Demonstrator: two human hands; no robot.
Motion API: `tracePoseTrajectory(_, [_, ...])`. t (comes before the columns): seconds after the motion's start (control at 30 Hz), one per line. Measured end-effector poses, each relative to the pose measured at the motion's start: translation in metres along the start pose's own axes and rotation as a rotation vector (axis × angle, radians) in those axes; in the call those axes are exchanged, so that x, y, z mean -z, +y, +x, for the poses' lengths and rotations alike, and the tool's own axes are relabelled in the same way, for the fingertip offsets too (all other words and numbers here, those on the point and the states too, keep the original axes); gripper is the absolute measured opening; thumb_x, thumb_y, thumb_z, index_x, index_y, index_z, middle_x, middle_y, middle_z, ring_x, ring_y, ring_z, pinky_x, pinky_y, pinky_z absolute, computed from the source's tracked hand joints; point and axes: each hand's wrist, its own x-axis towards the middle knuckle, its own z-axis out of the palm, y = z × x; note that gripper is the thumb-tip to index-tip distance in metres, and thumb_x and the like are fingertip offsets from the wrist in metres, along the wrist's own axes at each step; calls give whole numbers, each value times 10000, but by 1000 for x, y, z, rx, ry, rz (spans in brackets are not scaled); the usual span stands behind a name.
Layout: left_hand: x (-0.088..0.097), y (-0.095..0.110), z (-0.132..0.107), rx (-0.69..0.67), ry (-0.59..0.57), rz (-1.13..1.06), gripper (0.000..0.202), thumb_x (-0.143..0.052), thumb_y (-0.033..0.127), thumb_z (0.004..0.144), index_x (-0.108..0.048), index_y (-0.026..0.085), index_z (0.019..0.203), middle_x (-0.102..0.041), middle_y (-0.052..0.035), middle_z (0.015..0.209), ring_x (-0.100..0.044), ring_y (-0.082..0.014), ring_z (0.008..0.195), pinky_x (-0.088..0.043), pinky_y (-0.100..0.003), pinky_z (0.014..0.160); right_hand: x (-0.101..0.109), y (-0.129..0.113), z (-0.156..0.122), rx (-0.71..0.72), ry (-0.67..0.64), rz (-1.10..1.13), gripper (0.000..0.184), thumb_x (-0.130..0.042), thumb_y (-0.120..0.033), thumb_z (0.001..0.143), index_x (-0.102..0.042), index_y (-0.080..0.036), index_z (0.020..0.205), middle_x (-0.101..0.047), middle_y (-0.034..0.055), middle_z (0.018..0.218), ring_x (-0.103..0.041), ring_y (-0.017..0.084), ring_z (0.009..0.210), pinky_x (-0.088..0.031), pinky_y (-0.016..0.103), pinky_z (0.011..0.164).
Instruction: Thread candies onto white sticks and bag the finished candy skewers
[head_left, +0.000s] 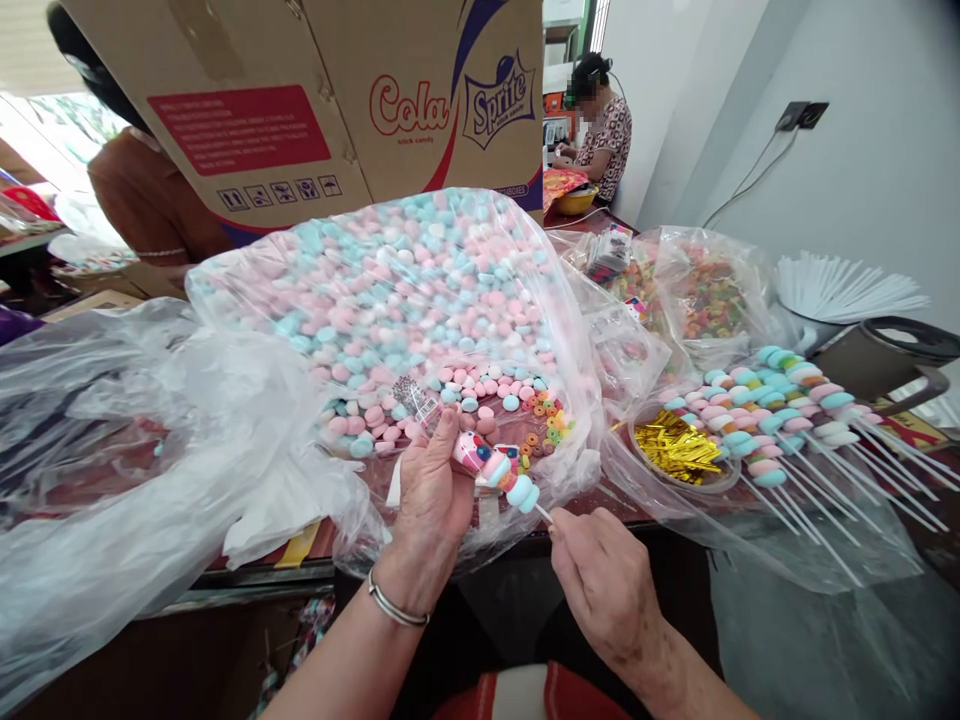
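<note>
My right hand (604,580) pinches a slim, white, plastic-looking stick (545,515) between thumb and bent forefinger, while my left hand (433,490) presses thumb against fingers on a clear film sleeve with colourful print (420,402). The pastel blue and pink candy skewer (519,490) lies between my hands, in front of the big clear plastic bag (574,330); its long axis slants from the sleeve down and rightward to my right fingertips, roughly in line with the sleeve. Its candies sit nearer my left hand; only bare stick reaches my right. How much of it is inside the sleeve I cannot tell. The candies look matte and plump, rounded discs stacked face to face, against glossy, crinkled film. Loose pink, blue and white candy discs (375,290) bulk out the bag, with small bright candy rings (531,438) near its mouth. Right of the bag, shiny gold foil strips (679,447) fill a round clear tub (731,483); farther right of it lie piled pastel candy skewers (765,405).
</note>
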Motion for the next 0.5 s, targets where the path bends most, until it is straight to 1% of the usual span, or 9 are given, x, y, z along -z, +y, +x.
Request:
tracePoseTrajectory(0.03, [0, -1, 0, -7, 14, 12, 108, -727, 170, 759, -648, 132, 823, -667, -1, 695, -681, -147, 638, -577, -277, 640, 0, -1, -1, -29, -10, 43, 199, -421, -105, 898, -611, -137, 947, -603, 30, 627, -511, 151, 565, -347, 301, 609])
tracePoseTrajectory(0.07, [0, -3, 1, -13, 32, 23, 110, -731, 178, 755, -645, 137, 810, -671, 2, 695, -682, -146, 629, -574, -272, 629, 1, -3, -1, -99, -53, 125, 202, -413, -130, 908, -614, -147, 906, -590, 25, 627, -506, 147, 568, -347, 292, 596])
tracePoseTrajectory(0.1, [0, -5, 1, -15, 48, 30, 111, -734, 187, 753, -642, 143, 796, -676, 4, 696, -685, -146, 628, -572, -269, 625, 2, -4, -2, -207, -117, 239, 219, -402, -168, 922, -611, -159, 860, -562, 13, 614, -491, 139, 559, -341, 278, 571])
tracePoseTrajectory(0.17, [0, -8, 0, -7, 70, 41, 118, -737, 206, 753, -635, 149, 770, -683, 5, 692, -690, -148, 638, -572, -272, 635, 1, -8, -2, -494, -242, 516, 263, -392, -266, 940, -596, -172, 801, -464, -24, 561, -424, 117, 515, -302, 248, 503])
tracePoseTrajectory(0.23, [0, -11, -1, 0, 81, 50, 125, -734, 222, 758, -632, 151, 763, -684, 6, 671, -691, -149, 642, -575, -283, 653, -1, -12, 0, -755, -283, 801, 267, -423, -336, 924, -584, -173, 787, -346, -61, 517, -323, 96, 473, -232, 231, 455])
tracePoseTrajectory(0.3, [-1, -12, -1, 3, 90, 54, 127, -735, 222, 757, -628, 153, 759, -676, 13, 641, -691, -150, 638, -575, -283, 653, -5, -15, 2, -923, -240, 1067, 242, -468, -343, 891, -572, -171, 756, -280, -83, 492, -237, 81, 456, -180, 230, 447])
tracePoseTrajectory(0.4, [-2, -11, -1, -17, 106, 60, 130, -737, 216, 751, -622, 156, 766, -682, 12, 662, -698, -162, 646, -567, -267, 606, -9, -18, 6, -1053, -117, 1349, 212, -502, -314, 859, -557, -171, 712, -245, -101, 447, -171, 73, 444, -175, 237, 456])
tracePoseTrajectory(0.43, [-2, -10, -1, -25, 111, 62, 133, -740, 211, 746, -621, 157, 776, -690, 8, 682, -699, -166, 647, -564, -265, 592, -10, -19, 6, -1071, -78, 1383, 209, -505, -309, 857, -554, -173, 707, -239, -104, 439, -166, 73, 441, -181, 238, 458])
tracePoseTrajectory(0.5, [-3, -9, 0, -18, 106, 72, 156, -750, 206, 732, -619, 156, 801, -700, 0, 707, -700, -173, 637, -562, -271, 580, -10, -18, 5, -1061, -41, 1339, 217, -491, -313, 871, -548, -175, 714, -240, -102, 445, -179, 76, 441, -181, 236, 456])
